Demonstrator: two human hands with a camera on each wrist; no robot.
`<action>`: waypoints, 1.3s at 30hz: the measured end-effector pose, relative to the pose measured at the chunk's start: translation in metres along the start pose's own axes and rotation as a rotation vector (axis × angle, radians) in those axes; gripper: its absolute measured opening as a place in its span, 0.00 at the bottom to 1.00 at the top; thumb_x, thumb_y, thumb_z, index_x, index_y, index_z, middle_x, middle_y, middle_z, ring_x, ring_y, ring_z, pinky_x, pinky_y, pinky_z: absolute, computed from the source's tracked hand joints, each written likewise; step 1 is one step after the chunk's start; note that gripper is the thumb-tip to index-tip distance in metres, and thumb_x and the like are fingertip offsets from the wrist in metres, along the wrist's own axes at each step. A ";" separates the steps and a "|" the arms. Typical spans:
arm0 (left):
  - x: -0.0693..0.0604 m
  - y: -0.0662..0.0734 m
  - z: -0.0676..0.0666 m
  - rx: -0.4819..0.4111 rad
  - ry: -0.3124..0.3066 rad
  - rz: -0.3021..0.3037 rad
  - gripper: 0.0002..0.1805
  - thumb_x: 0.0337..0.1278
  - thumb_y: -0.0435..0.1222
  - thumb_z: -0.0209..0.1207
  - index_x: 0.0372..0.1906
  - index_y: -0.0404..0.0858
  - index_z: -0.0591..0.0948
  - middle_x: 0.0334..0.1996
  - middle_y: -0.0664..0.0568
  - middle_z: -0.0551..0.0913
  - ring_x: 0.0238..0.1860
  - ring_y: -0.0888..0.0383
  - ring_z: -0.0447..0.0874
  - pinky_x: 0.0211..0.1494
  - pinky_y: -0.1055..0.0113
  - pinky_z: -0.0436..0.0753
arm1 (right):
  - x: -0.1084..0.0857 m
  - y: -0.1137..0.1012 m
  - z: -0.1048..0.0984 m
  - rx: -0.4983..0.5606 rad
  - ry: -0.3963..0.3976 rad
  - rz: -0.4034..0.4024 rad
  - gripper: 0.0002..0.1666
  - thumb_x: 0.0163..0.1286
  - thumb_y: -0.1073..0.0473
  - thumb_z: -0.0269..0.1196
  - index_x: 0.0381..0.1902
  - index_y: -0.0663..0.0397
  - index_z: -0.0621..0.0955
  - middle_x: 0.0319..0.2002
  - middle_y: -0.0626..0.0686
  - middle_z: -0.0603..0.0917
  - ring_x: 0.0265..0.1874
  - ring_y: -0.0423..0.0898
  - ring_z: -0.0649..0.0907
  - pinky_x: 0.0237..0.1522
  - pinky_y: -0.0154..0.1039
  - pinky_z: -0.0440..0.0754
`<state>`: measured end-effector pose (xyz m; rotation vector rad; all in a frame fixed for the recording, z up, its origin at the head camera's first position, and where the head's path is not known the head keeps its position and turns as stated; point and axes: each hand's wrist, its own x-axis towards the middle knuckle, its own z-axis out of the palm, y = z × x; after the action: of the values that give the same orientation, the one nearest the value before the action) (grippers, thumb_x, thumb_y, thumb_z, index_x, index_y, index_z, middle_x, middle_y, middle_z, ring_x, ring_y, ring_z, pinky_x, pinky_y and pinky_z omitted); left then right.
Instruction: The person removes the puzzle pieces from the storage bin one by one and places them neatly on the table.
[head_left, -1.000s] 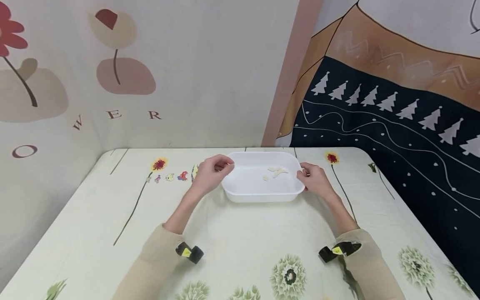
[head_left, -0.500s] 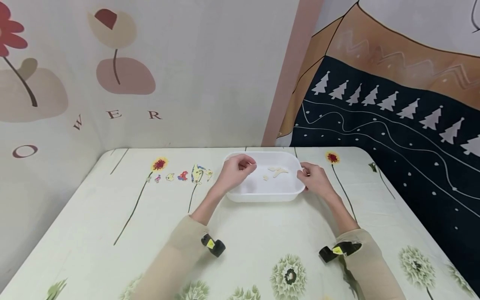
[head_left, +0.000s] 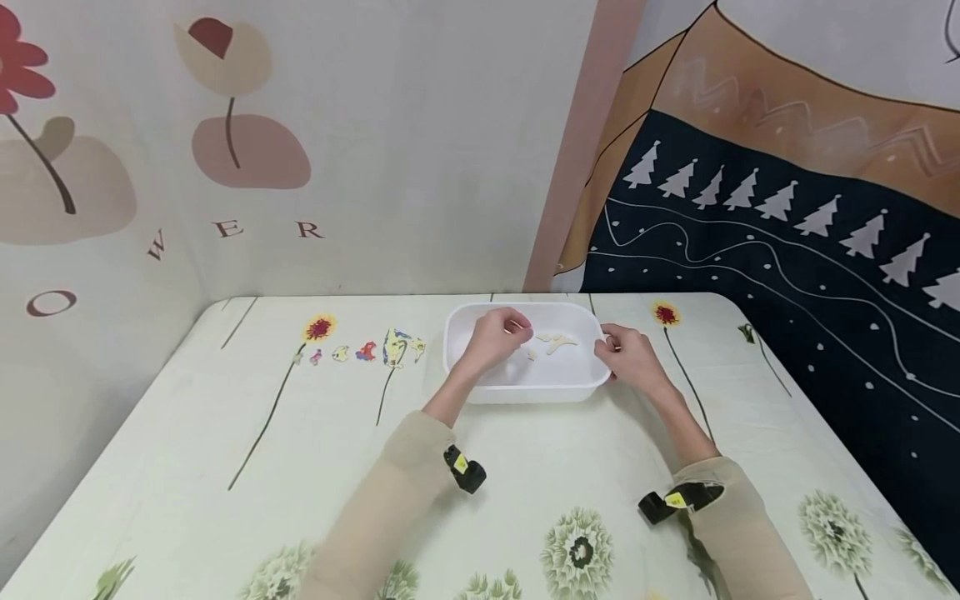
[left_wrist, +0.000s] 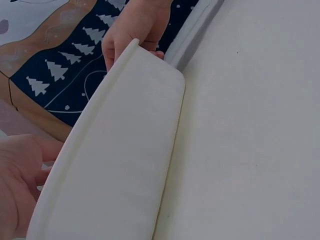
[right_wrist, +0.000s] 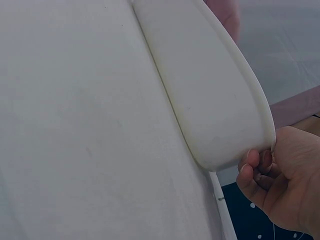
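Note:
A white plastic basin (head_left: 528, 394) stands on the table, its near wall filling much of both wrist views. My right hand (head_left: 630, 358) grips the rim at its right end, fingers curled under the edge in the right wrist view (right_wrist: 290, 185). Over the inside of the basin hovers my left hand (head_left: 497, 340), fingers loosely bent, with nothing visible between them. Just right of its fingertips, several small flat cream-coloured pieces (head_left: 559, 343) lie on the basin floor. In the left wrist view the basin wall partly hides the left hand (left_wrist: 20, 185).
Left of the basin is a row of small colourful flat pieces: a large yellow-and-blue one (head_left: 395, 348), a red one (head_left: 366, 352), a pale yellow one (head_left: 340, 354) and smaller ones. A flower-print cloth (head_left: 525, 467) covers the table. A patterned wall hanging (head_left: 750, 250) is behind.
My left hand has moved right from the basin's left edge to above its inside, uncovering the large yellow-and-blue piece. My right hand and the basin have stayed put.

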<state>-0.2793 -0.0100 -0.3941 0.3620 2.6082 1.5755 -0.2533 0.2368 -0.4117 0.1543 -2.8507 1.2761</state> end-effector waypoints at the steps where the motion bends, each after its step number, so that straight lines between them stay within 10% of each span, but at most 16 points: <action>1: 0.002 0.000 0.001 0.002 -0.008 -0.016 0.07 0.63 0.32 0.64 0.42 0.33 0.84 0.34 0.46 0.84 0.36 0.55 0.82 0.37 0.69 0.76 | 0.000 0.000 0.000 0.000 0.001 -0.001 0.25 0.73 0.64 0.54 0.64 0.73 0.73 0.24 0.51 0.71 0.17 0.44 0.79 0.20 0.33 0.77; 14: 0.007 -0.009 0.015 0.111 -0.066 -0.147 0.08 0.61 0.30 0.65 0.44 0.33 0.82 0.36 0.45 0.86 0.32 0.56 0.81 0.34 0.69 0.74 | 0.000 -0.001 0.001 -0.006 0.003 0.003 0.27 0.72 0.64 0.54 0.66 0.73 0.71 0.23 0.52 0.72 0.16 0.44 0.78 0.19 0.32 0.75; 39: 0.005 -0.013 0.017 0.313 -0.138 -0.059 0.07 0.60 0.35 0.69 0.30 0.40 0.81 0.21 0.54 0.78 0.23 0.59 0.72 0.31 0.67 0.69 | -0.001 0.000 0.000 0.005 0.003 -0.002 0.27 0.72 0.64 0.54 0.66 0.73 0.72 0.23 0.52 0.73 0.17 0.45 0.79 0.20 0.32 0.77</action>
<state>-0.2835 0.0004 -0.4132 0.3923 2.7264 1.0811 -0.2519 0.2368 -0.4117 0.1556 -2.8442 1.2828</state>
